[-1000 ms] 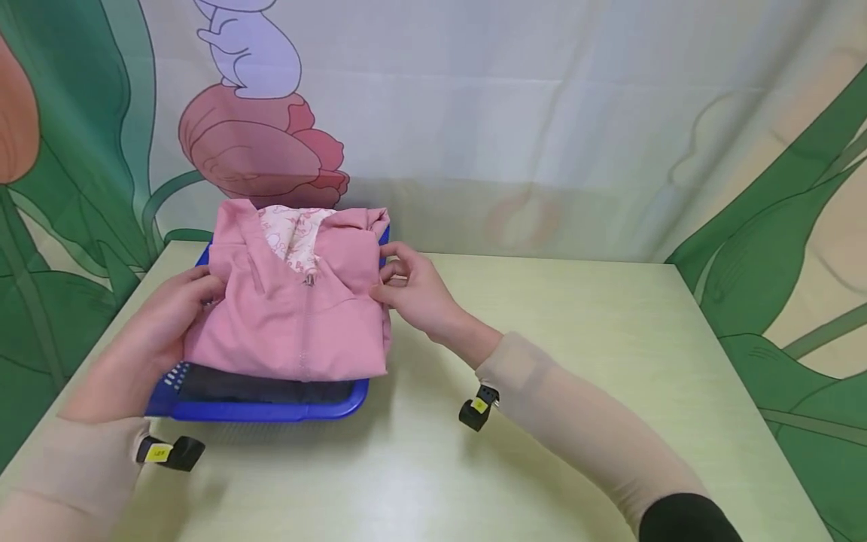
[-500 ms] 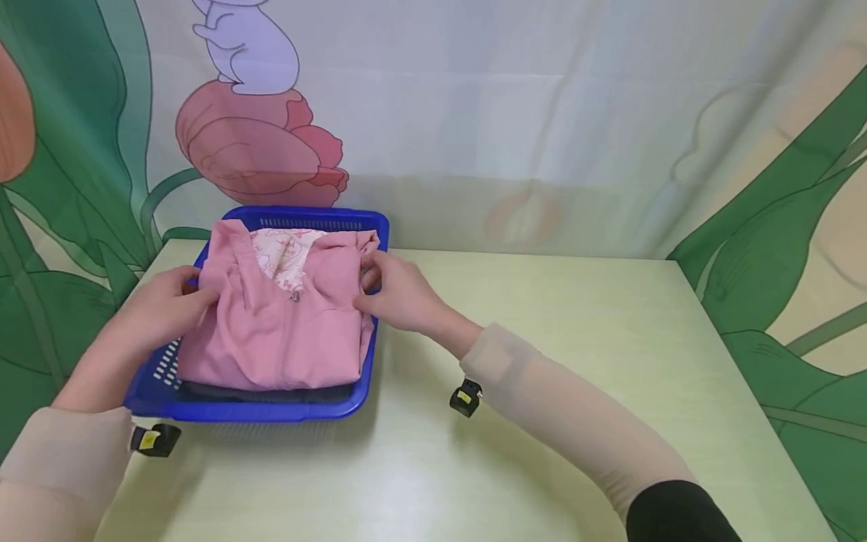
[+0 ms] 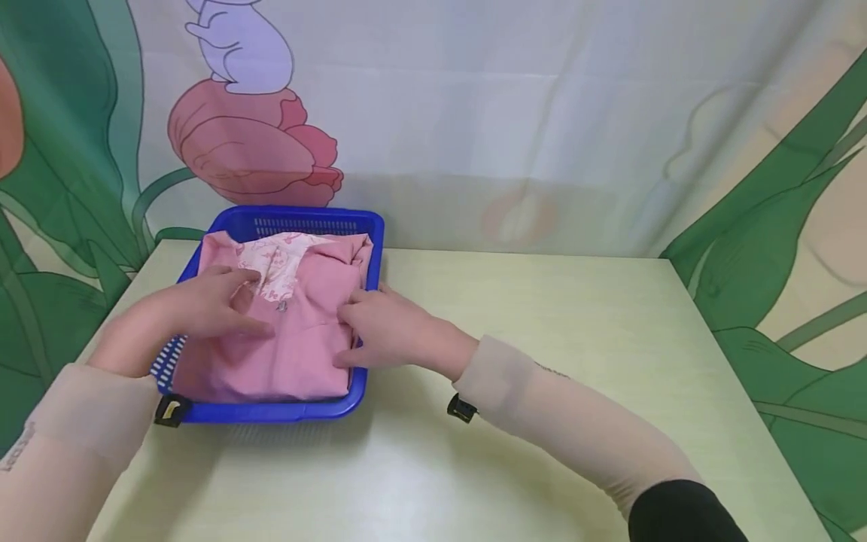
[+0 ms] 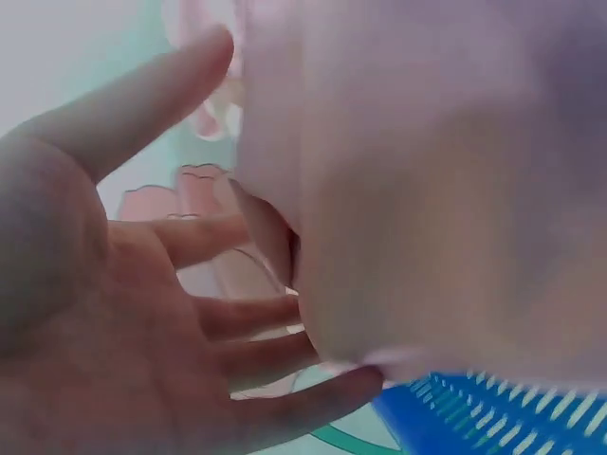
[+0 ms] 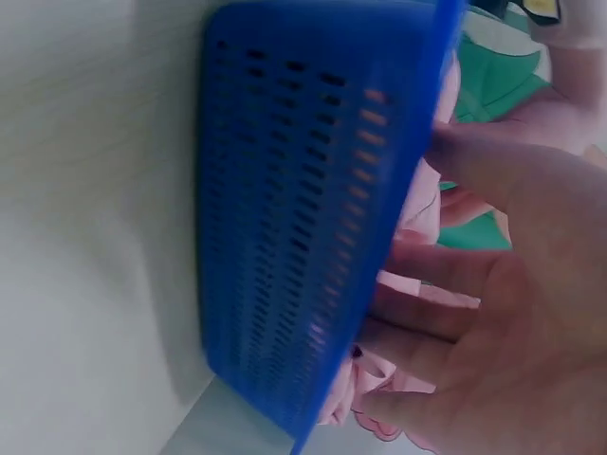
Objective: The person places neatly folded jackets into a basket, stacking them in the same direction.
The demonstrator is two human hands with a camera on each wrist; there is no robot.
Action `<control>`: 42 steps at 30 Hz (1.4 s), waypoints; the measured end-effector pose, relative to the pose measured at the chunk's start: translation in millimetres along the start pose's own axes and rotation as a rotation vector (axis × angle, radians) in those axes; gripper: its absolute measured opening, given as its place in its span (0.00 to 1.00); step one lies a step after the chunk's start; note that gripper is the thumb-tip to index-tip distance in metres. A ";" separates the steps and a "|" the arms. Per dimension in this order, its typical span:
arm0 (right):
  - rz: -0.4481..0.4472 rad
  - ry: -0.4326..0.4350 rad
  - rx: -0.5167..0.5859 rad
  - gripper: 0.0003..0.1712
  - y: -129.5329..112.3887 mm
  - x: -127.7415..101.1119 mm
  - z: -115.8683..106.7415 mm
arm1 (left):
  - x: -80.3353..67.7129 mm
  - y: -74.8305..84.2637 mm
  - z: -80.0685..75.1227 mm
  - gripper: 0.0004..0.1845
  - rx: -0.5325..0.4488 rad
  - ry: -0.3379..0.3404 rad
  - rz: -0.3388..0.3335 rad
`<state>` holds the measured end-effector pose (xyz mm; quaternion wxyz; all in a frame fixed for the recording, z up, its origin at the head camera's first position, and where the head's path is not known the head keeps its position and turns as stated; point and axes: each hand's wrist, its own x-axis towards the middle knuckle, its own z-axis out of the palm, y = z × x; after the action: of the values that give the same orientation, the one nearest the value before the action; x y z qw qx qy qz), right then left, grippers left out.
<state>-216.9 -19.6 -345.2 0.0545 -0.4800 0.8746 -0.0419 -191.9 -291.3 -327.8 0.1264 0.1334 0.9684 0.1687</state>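
Head view shows the folded pink jacket point(image 3: 284, 331) lying in the blue basket point(image 3: 305, 223); left hand point(image 3: 203, 305) and right hand point(image 3: 379, 331) press it with relaxed, spread fingers. Settling step; next probably needs tucking the edges inside.

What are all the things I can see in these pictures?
Folded jacket: one, pink with a patterned pale lining at the collar, lying in the basket.
Basket: one, blue with slotted walls, on the far left part of the table.
Table: one, pale green, under everything.
Backdrop: one, a cloth with a pink flower, green leaves and a pale purple animal, behind the table.
Wrist cameras: two, black, one at each wrist.
Sleeves: two, beige, on both arms.
Left hand: one, fingers straight, resting on the jacket's left side.
Right hand: one, fingers straight, pressing the jacket's right edge.
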 end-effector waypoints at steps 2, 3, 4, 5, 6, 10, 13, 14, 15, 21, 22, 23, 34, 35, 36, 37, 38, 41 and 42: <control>0.002 -0.051 -0.032 0.20 -0.7 2.9 3.6 | 5.7 -2.0 -2.3 0.52 -0.006 -0.060 -0.008; 0.003 -0.070 -0.038 0.20 -0.5 4.8 5.3 | 9.1 -3.6 -3.9 0.53 -0.009 -0.090 -0.006; 0.001 -0.087 -0.044 0.20 -0.1 7.3 7.0 | 12.5 -5.3 -5.5 0.54 -0.017 -0.121 -0.005; -0.006 -0.105 -0.053 0.20 0.5 10.3 8.7 | 15.9 -7.3 -7.1 0.55 -0.029 -0.153 -0.005; -0.012 -0.124 -0.058 0.20 0.9 13.3 10.0 | 19.1 -9.3 -8.7 0.56 -0.043 -0.181 -0.004; -0.027 -0.212 -0.065 0.20 -0.4 26.8 11.9 | 31.5 -20.6 -11.2 0.58 -0.097 -0.289 -0.027; -0.024 -0.276 -0.100 0.21 -4.6 36.3 12.1 | 41.4 -32.5 -8.0 0.62 -0.144 -0.380 -0.077; -0.021 -0.294 -0.121 0.21 -6.3 39.1 12.4 | 45.4 -37.6 -5.8 0.64 -0.157 -0.409 -0.095; -0.019 -0.308 -0.146 0.22 -7.9 41.4 12.6 | 48.5 -41.4 -4.2 0.66 -0.172 -0.435 -0.116; -0.026 -0.287 -0.197 0.23 -15.5 49.6 18.3 | 53.0 -52.8 -5.3 0.68 -0.169 -0.481 -0.112; -0.028 -0.269 -0.195 0.24 -16.4 50.4 19.7 | 53.0 -52.9 -5.9 0.67 -0.172 -0.475 -0.106; -0.029 -0.248 -0.195 0.23 -16.9 51.1 21.2 | 53.4 -52.7 -6.1 0.66 -0.172 -0.466 -0.106; -0.139 0.205 -0.032 0.12 -3.5 20.1 38.0 | 37.7 -26.0 -7.4 0.56 -0.081 -0.283 -0.027; -0.156 0.248 0.006 0.12 -1.9 12.0 38.8 | 35.7 -18.2 -7.9 0.54 -0.076 -0.257 -0.026; -0.167 0.279 0.045 0.13 -0.7 3.7 39.7 | 33.9 -9.5 -8.3 0.52 -0.059 -0.221 -0.008; -0.168 0.297 0.081 0.16 0.0 -5.1 40.0 | 32.3 -0.4 -8.2 0.49 -0.041 -0.182 0.014; -0.161 0.300 0.121 0.19 0.3 -13.8 40.1 | 31.0 9.1 -7.8 0.47 -0.024 -0.146 0.035; -0.096 0.248 0.206 0.29 -1.4 -34.9 39.3 | 32.3 37.4 -3.6 0.43 0.009 -0.051 0.112; -0.063 0.215 0.229 0.33 -2.6 -40.3 38.4 | 35.1 45.1 -1.1 0.42 0.031 -0.031 0.138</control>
<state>-188.0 12.3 -380.7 0.0136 -0.4906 0.8494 -0.1941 -215.2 -240.1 -317.6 0.1272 0.2042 0.9574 0.1597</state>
